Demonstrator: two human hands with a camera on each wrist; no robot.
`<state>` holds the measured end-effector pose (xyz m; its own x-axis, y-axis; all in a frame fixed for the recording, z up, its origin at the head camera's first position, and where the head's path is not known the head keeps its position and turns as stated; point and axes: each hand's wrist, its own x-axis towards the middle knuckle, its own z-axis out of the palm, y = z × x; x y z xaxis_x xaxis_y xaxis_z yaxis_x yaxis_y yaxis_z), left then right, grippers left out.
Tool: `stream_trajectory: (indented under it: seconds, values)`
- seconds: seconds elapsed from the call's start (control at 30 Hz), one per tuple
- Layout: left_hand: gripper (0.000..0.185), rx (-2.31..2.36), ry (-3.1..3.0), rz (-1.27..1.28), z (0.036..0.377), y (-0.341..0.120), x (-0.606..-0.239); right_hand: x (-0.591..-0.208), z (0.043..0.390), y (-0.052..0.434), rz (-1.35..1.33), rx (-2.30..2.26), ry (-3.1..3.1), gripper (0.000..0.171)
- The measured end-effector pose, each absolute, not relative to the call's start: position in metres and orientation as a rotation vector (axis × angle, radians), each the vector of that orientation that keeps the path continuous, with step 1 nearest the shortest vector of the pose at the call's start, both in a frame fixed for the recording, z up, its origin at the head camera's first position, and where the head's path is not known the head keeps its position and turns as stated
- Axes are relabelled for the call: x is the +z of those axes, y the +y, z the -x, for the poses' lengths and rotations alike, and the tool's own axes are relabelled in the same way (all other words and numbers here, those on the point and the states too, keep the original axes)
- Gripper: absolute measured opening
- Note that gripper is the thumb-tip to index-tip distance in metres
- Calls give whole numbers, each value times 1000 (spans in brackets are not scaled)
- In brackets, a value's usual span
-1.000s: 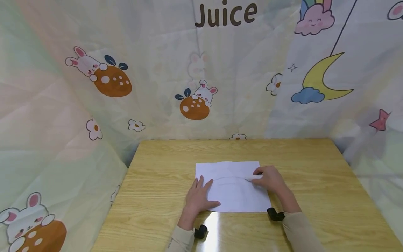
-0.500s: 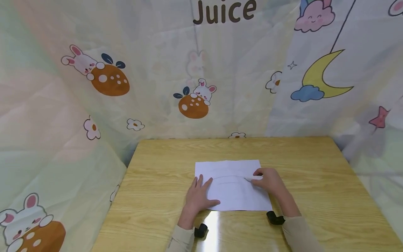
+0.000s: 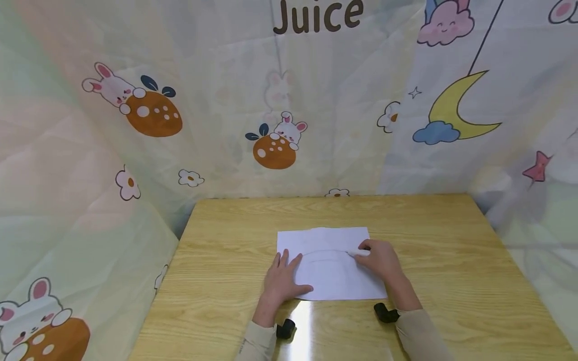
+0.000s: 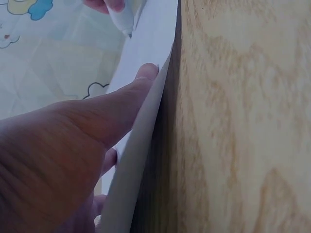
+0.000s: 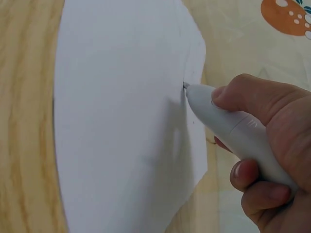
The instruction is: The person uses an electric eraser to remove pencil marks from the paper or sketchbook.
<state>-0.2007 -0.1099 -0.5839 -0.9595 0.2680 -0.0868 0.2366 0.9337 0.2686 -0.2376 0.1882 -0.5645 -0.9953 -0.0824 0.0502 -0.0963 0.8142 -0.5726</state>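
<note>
A white sheet of paper (image 3: 343,281) lies on the table, with a thin curved line (image 3: 325,250) and a fainter one below it. My left hand (image 3: 281,282) rests on its left part, fingers spread and thumb on the near edge. My right hand (image 3: 381,258) grips a white pen-shaped tool (image 5: 233,128) with a small metal tip. That tip touches the paper at the right end of the upper line. Whether the line is drawn or cut cannot be told. In the left wrist view the paper's near edge lifts slightly from the wood.
The wood-grain table (image 3: 217,260) extends around the sheet on all sides. A printed cloth (image 3: 217,100) hangs behind and beside it. Black wrist mounts (image 3: 286,329) sit at both sleeve cuffs.
The head view has shifted a little. Relative to the sheet, the tool's tip has crept very slightly left along the line with my right hand. My left hand stays in place.
</note>
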Motion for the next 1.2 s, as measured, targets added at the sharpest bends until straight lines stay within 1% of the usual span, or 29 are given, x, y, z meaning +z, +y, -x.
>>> stream_trajectory:
  seconds: [0.57, 1.2]
  values:
    - [95, 356, 2964, -369, 203, -112, -583, -563, 240, 179, -68, 962, -2988, 25]
    - [95, 383, 2968, -371, 202, -114, -585, -561, 241, 179, -121, 920, -2996, 24]
